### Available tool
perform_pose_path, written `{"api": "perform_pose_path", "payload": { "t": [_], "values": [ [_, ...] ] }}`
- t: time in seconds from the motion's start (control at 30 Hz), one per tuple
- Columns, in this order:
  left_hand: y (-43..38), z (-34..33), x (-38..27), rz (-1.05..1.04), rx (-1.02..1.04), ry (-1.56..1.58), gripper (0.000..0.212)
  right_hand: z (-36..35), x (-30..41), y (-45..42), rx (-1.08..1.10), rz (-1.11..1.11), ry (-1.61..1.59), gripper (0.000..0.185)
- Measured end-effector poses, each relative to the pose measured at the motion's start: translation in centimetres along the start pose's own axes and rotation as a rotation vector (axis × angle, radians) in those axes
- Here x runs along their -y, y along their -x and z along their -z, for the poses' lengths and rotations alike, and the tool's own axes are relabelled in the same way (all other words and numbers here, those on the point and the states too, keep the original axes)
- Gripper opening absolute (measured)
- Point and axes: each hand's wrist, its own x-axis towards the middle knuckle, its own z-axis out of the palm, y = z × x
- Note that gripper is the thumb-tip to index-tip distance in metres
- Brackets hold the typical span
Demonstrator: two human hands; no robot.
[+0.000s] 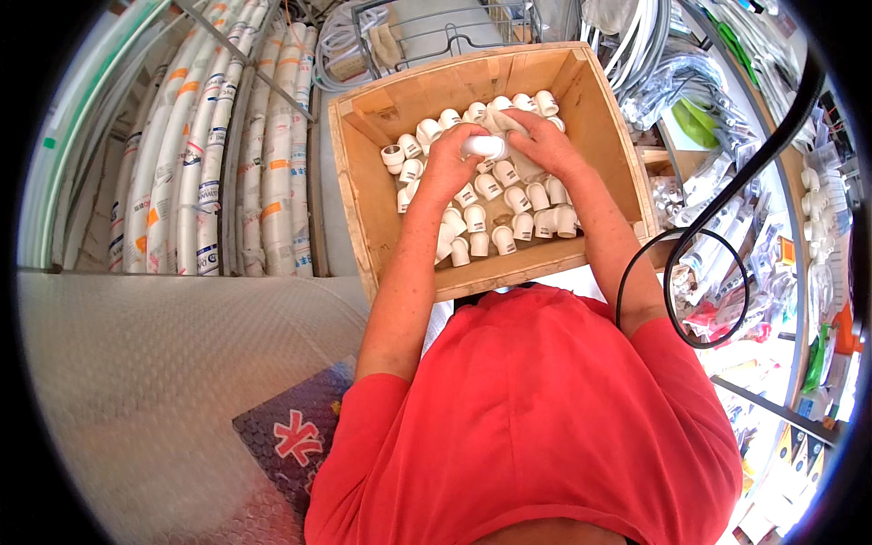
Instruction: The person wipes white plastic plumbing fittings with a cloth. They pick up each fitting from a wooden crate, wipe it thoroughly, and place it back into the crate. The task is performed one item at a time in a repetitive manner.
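A wooden box (381, 238) stands before me, with several white plastic elbow pipe fittings (487, 186) spread over its bottom. Above them, my left hand (451, 158) grips one white elbow fitting (485, 146) by its left side. My right hand (541, 142) is close beside it and holds a pale cloth (528, 163), which hangs down over the fittings. Part of the cloth lies against the right side of the held fitting. Many of the fittings bear small dark printing. My fingertips are partly hidden behind the fitting and the cloth.
Long wrapped pipes (184, 157) lean at the left. A metal wire rack (449, 41) and coiled hoses (340, 41) are beyond the box. Shelves with bagged parts (722, 252) line the right, where a black cable (742, 177) loops near my right arm. Bubble wrap (170, 381) covers the lower left.
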Motion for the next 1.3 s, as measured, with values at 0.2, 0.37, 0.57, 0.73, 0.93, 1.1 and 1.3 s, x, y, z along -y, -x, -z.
{"api": "perform_pose_path", "payload": {
  "t": [0.2, 0.37, 0.57, 0.73, 0.93, 1.1, 1.3],
  "values": [
    [0.0, 0.2, 0.2, 0.085, 0.007, 0.217, 0.036, 1.8, -0.3, 0.1, 0.111, -0.18, 0.31, 0.043],
    [-0.1, 0.2, -0.4, 0.136, -0.007, 0.291, 0.036, 1.0, -0.2, -0.1, 0.023, -0.075, -0.102, 0.043],
    [-0.3, 0.8, 0.1, 0.145, -0.074, 0.285, 0.036, 1.6, -0.3, -0.1, 0.021, -0.162, 0.144, 0.04],
    [-0.7, 0.6, 1.7, 0.276, -0.193, 0.326, 0.037, 0.4, 2.1, 0.0, -0.248, 0.109, 0.105, 0.039],
    [-0.4, 1.2, 0.6, 0.426, -0.288, 0.487, 0.032, -0.7, 2.4, 0.2, -0.064, 0.12, 0.273, 0.04],
    [-0.5, 1.7, 0.3, 0.505, -0.325, 0.701, 0.03, 0.8, 1.3, 0.3, -0.141, -0.018, 0.386, 0.042],
    [-0.5, 1.5, 0.9, 0.538, -0.301, 0.82, 0.031, -0.8, 3.6, 0.3, -0.164, 0.204, 0.249, 0.043]
  ]
}}
